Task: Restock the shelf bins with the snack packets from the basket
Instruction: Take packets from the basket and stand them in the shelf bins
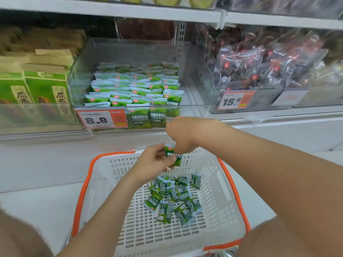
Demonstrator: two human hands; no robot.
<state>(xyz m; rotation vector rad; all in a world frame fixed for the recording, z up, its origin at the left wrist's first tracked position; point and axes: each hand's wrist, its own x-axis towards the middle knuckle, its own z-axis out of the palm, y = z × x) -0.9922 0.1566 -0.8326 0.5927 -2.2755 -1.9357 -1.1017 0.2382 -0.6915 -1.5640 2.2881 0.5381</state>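
The packet (173,154) is held upright just above the basket's (209,175) far rim, long axis vertical, red logo at the top and printed face toward the camera. The left grip (153,160) is clamped on it, thumb and fingers curled round its left edge and lower half. The right grip (182,134) curls down over its top right corner; the fingertips are hidden behind the knuckles, so whether it pinches the packet cannot be told. The packet's right edge is covered too. Below, a loose pile (172,193) of the same packets lies in the basket, pointing every way. Above, the clear bin (130,49) holds neat rows (133,84), with an 8.8 price tag (101,118) in front.
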